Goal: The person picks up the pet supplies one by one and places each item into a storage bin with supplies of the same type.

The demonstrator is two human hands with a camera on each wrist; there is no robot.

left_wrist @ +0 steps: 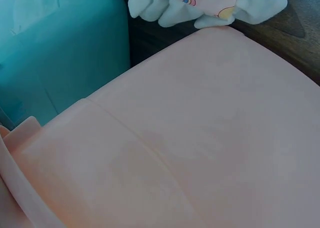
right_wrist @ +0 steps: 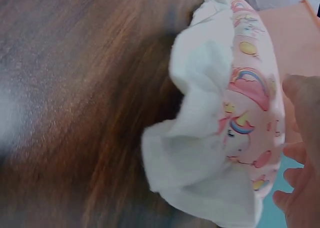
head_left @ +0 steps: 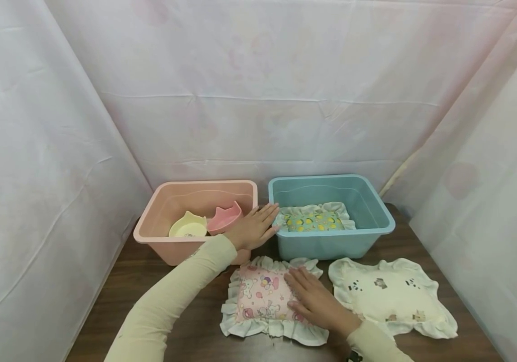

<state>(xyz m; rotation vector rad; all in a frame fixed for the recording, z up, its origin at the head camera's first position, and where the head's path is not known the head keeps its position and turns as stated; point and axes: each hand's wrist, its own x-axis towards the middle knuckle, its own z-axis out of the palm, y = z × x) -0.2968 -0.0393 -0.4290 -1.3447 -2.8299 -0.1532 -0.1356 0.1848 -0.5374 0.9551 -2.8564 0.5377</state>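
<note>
My left hand (head_left: 252, 229) is at the right side of the pink tub (head_left: 195, 239), its fingers straight and reaching toward the blue tub (head_left: 330, 246). My right hand (head_left: 314, 300) lies over the right part of a pink ruffled pillow (head_left: 263, 296), fingers extended. In the right wrist view, the fingers (right_wrist: 295, 150) are beside the printed top of the pillow (right_wrist: 247, 112). The left wrist view shows the pink tub's wall (left_wrist: 200, 128) close up, with the left hand out of sight.
Inside the pink tub are a yellow cat-eared dish (head_left: 189, 226) and a pink one (head_left: 224, 218). A green ruffled pillow (head_left: 314, 221) with yellow fruit lies in the blue tub. A cream ruffled pillow (head_left: 389, 296) lies on the dark wooden table (head_left: 104, 311) at right.
</note>
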